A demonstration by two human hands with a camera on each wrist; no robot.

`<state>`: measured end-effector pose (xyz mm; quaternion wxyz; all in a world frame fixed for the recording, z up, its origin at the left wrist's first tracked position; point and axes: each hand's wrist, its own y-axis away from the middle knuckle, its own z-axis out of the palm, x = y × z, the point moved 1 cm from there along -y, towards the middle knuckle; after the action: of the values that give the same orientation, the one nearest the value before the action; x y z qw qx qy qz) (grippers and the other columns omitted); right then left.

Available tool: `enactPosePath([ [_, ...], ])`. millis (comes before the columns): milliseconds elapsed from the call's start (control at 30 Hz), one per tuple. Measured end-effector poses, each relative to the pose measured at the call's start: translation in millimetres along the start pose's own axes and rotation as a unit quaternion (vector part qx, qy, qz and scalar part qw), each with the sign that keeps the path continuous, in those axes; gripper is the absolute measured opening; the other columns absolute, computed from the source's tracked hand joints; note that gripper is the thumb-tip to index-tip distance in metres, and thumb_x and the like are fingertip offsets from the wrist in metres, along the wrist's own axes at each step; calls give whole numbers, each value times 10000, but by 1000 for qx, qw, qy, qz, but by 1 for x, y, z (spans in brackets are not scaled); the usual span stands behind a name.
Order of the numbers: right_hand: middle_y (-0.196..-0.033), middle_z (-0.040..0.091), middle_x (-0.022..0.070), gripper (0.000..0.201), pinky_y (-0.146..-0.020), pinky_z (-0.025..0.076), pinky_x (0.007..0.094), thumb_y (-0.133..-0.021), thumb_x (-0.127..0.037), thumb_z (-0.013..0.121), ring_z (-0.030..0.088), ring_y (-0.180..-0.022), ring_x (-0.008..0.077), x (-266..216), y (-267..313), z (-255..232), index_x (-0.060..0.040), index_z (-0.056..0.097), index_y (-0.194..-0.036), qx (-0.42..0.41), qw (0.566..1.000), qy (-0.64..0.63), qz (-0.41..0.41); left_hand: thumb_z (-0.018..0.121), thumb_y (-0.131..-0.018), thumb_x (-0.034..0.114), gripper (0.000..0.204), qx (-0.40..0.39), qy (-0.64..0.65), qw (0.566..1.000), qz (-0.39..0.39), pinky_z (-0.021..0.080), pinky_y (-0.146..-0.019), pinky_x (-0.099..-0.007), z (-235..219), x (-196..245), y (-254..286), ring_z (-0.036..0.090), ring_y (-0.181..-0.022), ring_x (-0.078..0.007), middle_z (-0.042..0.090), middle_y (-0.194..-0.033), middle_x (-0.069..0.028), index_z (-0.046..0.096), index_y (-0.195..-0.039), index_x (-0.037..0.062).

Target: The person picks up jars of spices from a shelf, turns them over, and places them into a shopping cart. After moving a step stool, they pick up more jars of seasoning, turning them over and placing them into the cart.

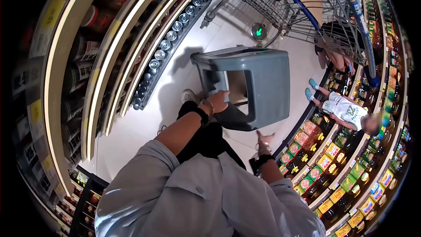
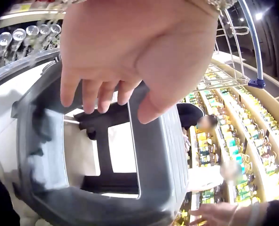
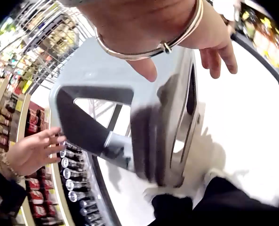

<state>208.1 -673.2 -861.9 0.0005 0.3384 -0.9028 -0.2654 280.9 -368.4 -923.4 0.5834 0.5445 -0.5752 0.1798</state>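
Note:
A grey plastic step stool (image 1: 272, 87) with large cut-out openings is in front of the person's legs, close over the pale tiled floor. In the head view my left hand (image 1: 218, 101) overlaps the edge of one opening. The left wrist view shows that left hand (image 2: 134, 56) with its fingers extended over the stool (image 2: 153, 155), gripping nothing. My right hand (image 1: 265, 140) is by the stool's lower right side. From the right wrist, the right hand (image 3: 167, 33) appears with loosely spread fingers above the stool's body (image 3: 144, 117), holding nothing.
A wire shopping cart (image 1: 302, 4) stands beyond the stool. Shelves of bottles (image 1: 342, 162) line the right, with a child in a white jersey (image 1: 344, 109) and a crouching person (image 1: 335, 44) alongside. Shelves with jars and cans (image 1: 160, 55) are at left. A green arrow light (image 1: 258, 31) marks the floor.

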Motion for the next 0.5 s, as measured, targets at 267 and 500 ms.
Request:
enactPosePath([
  [267,-919,587,232,806,-789,454,365,-636,-328,702,575,-901,330,-91,-112,-56,10,308,-1253,4,986,70,-151,503,-749,119,431,63,14,991,-116,400,-891,-389,-10,-33,21,485,-1058,-340,512,-1137,-206,476,-1164,5],
  [500,-1133,490,271,784,-889,395,408,-618,-387,703,473,-1070,385,-111,-191,-60,-17,381,-1229,-17,966,155,-208,546,-742,212,486,137,120,977,-114,387,-893,-388,-56,-18,10,473,-1061,-352,497,-1146,-207,454,-1179,20],
])
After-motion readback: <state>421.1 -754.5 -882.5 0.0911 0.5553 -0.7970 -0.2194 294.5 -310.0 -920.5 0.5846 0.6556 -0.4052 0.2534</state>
